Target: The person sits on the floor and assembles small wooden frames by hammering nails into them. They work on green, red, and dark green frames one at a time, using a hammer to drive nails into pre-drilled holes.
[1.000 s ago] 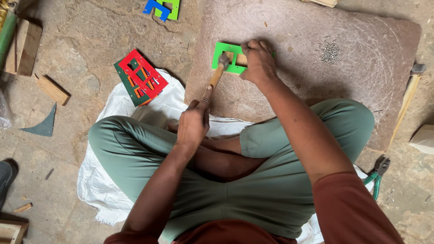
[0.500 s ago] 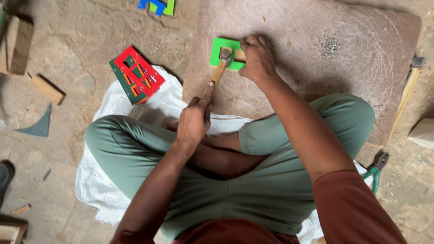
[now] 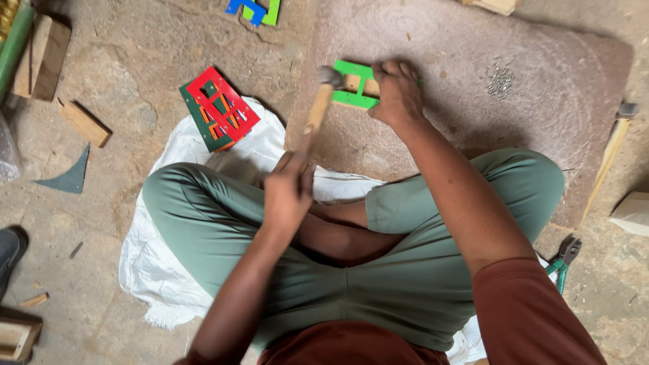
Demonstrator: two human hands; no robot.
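I sit cross-legged on the floor before a flat stone slab (image 3: 473, 128). My left hand (image 3: 289, 190) grips the wooden handle of a small hammer (image 3: 320, 103); its metal head hovers just left of a green cut-out frame piece (image 3: 353, 84) lying on the slab. My right hand (image 3: 397, 93) presses down on the right side of that green piece, fingers curled over it. A light wooden part shows inside the green frame.
A red and green stacked cut-out piece (image 3: 218, 108) lies on the floor at left, a blue and green one (image 3: 255, 9) at the top. Small nails (image 3: 500, 78) are heaped on the slab. Pliers (image 3: 562, 260), wood scraps (image 3: 84, 124), a second hammer (image 3: 615, 145) and white sacking (image 3: 162, 263) surround me.
The hammer has lifted and swung slightly left, off the green piece. My right hand stays on the piece.
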